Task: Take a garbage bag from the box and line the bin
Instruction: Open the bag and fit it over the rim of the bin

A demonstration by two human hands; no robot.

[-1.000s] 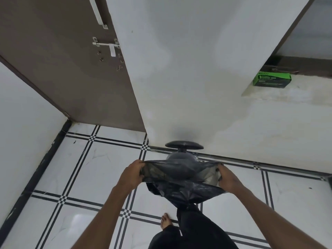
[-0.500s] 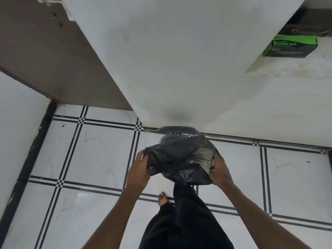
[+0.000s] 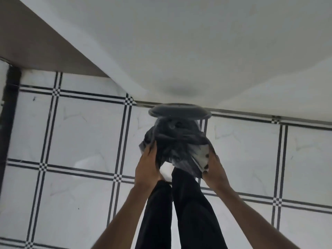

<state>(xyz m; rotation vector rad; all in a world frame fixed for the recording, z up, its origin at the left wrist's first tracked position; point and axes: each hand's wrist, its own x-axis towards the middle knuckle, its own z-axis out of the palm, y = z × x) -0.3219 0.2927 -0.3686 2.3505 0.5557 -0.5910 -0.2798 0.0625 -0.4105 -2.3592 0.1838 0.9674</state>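
A black garbage bag [image 3: 177,146] is bunched between my two hands, just above a small dark bin [image 3: 177,124] that stands on the floor against the wall. The bin's round lid [image 3: 179,112] is raised behind it. My left hand [image 3: 148,166] grips the bag's left edge and my right hand [image 3: 213,169] grips its right edge. The bag hides most of the bin's body and opening. The box of bags is out of view.
White floor tiles [image 3: 80,133] with black line borders surround the bin. A white wall [image 3: 179,51] rises right behind it, and a brown door [image 3: 36,47] stands at the left. My legs in dark trousers [image 3: 179,212] are below the bag.
The view has tilted down, so the green box on the ledge has left the frame. My hands have lowered the bag toward the bin and drawn closer together.
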